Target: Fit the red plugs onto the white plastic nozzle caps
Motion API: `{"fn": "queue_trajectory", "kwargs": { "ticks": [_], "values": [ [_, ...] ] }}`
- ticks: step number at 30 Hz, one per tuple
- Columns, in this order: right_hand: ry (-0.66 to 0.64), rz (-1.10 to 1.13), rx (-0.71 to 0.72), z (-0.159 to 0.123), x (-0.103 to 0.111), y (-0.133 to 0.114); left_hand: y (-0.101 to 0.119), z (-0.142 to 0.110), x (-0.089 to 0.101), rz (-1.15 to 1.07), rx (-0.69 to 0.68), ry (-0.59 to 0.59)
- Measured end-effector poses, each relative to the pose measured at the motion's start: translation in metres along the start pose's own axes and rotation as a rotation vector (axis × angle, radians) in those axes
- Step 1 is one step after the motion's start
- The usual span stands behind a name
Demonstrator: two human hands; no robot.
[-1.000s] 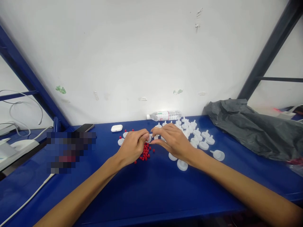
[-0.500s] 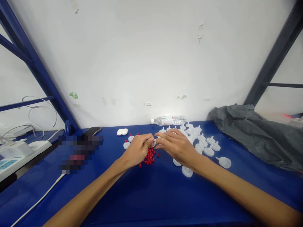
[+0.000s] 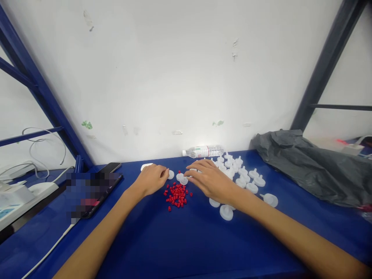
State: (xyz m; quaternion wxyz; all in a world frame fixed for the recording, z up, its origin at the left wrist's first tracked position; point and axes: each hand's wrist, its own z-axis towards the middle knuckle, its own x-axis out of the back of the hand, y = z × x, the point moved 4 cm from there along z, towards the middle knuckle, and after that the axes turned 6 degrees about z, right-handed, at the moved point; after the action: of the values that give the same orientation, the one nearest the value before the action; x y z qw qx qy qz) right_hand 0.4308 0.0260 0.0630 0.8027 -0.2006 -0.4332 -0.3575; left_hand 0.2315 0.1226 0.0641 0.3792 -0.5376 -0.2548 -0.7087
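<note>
My left hand (image 3: 152,179) is closed, its fingers curled together beside a white round nozzle cap (image 3: 171,175). Whether that cap is in the fingers or behind them I cannot tell. Just to the right, a white nozzle cap with a red tip (image 3: 179,175) is near another white disc-shaped cap (image 3: 183,181). My right hand (image 3: 207,178) has its fingers stretched and apart, close to these caps and holding nothing I can see. Small red tip caps (image 3: 177,194) lie in a loose pile between and below the hands. Many white nozzle caps (image 3: 242,178) spread behind and right of my right hand.
A clear plastic bottle (image 3: 203,151) lies along the wall. Grey plastic sheeting (image 3: 302,166) covers the right side of the blue table (image 3: 162,244). On the left are a phone (image 3: 112,167), a white cable (image 3: 48,250) and a power strip (image 3: 31,195). A white case (image 3: 146,166) is partly behind my left hand.
My hands were together around a white nozzle cap; now they are apart. The left hand has moved left, and the caps and red pile between them show. The camera view has shifted slightly.
</note>
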Motion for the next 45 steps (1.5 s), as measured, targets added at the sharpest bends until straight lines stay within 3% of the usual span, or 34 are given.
{"fn": "queue_trajectory", "kwargs": {
  "ticks": [8,13,17,28,32,36,45],
  "values": [
    [-0.098,0.072,-0.042,-0.004,-0.013,0.001,0.006,0.001,-0.01,0.103,0.003,-0.051],
    [-0.208,0.093,-0.08,-0.006,-0.026,0.003,0.006,0.001,-0.009,0.139,0.036,-0.047],
    [-0.225,0.081,-0.066,-0.007,-0.031,0.005,0.009,0.0,-0.006,0.163,0.041,-0.044],
    [0.017,0.099,-0.066,0.001,-0.007,0.007,0.013,-0.001,-0.007,0.142,-0.014,-0.038],
    [0.045,0.102,-0.065,0.0,-0.006,0.007,0.017,-0.003,-0.003,0.09,-0.031,-0.028],
    [0.084,0.103,-0.094,-0.001,-0.005,0.007,0.022,-0.005,-0.002,0.014,-0.118,-0.093],
    [0.079,0.058,-0.09,-0.003,-0.002,0.004,0.018,-0.003,-0.017,-0.081,-0.208,-0.188]
  ]
}}
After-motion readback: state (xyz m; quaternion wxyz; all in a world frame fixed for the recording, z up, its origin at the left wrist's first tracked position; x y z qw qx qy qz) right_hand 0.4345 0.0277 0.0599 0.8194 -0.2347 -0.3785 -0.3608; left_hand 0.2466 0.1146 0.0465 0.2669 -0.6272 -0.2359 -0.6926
